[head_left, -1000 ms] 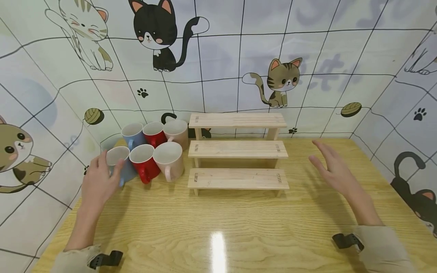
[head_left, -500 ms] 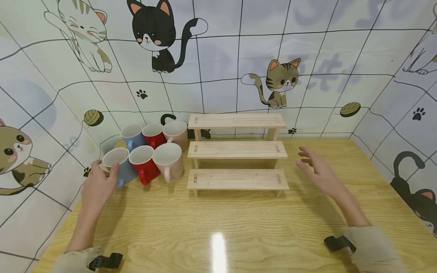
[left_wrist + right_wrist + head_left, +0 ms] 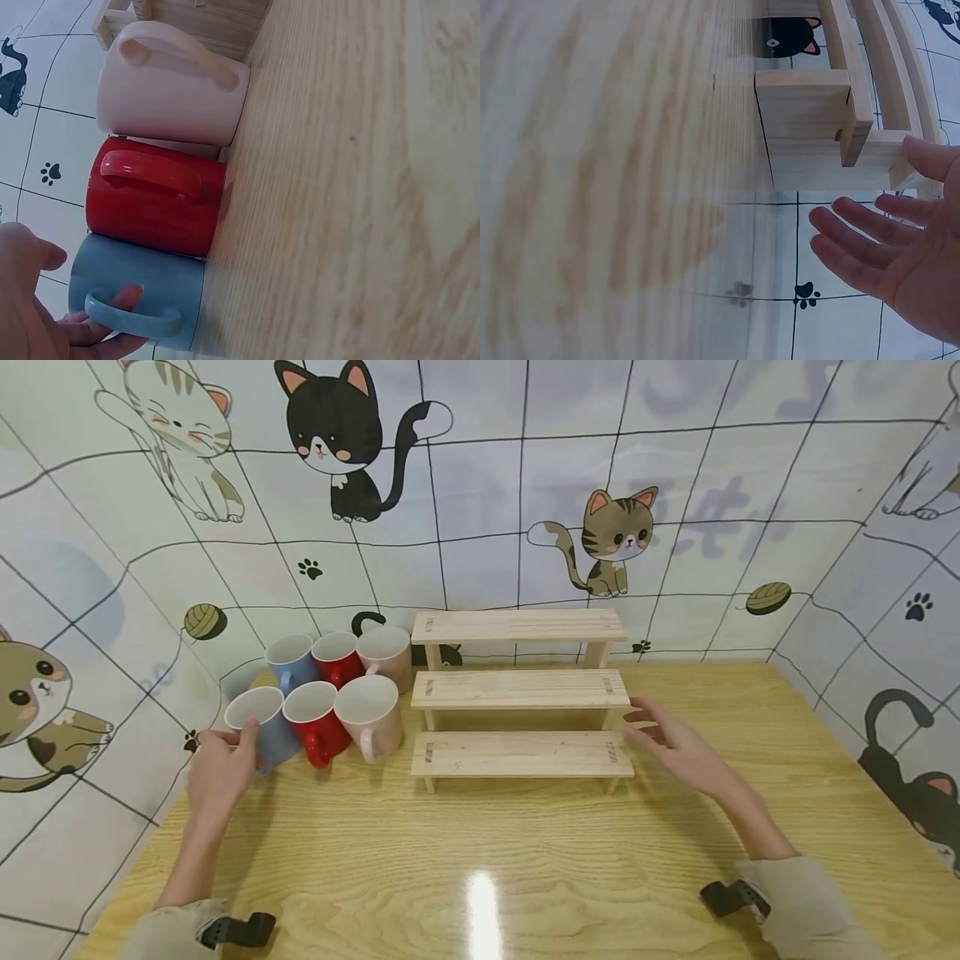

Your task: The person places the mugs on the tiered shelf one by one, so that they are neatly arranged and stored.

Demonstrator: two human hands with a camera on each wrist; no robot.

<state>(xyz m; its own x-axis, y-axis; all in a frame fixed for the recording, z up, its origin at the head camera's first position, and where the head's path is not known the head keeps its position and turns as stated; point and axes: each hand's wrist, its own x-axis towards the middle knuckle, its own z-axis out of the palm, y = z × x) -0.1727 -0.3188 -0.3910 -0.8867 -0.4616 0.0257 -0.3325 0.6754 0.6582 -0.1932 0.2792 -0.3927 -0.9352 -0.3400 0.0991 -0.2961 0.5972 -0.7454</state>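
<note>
In the head view, my left hand (image 3: 221,768) is at the front blue mug (image 3: 264,727), at the left end of the front row. The left wrist view shows its fingers curled at the mug's handle (image 3: 131,321), one fingertip showing through the loop; the thumb stands up beside the rim. Next to it are a red mug (image 3: 318,727) and a pale pink mug (image 3: 372,718). My right hand (image 3: 678,747) hovers by the right end of a three-step wooden rack (image 3: 525,689), fingers relaxed and spread; contact with the wood cannot be made out.
Behind the front mugs stand another blue mug (image 3: 291,658), a red mug (image 3: 337,656) and a pink mug (image 3: 386,652). A cat-patterned wall cloth (image 3: 480,485) encloses the wooden table (image 3: 420,860) at the back and sides.
My left hand's fingers have dropped from above the front blue mug to its handle side, and the mug has shifted slightly left. My right hand has moved left to the rack's end.
</note>
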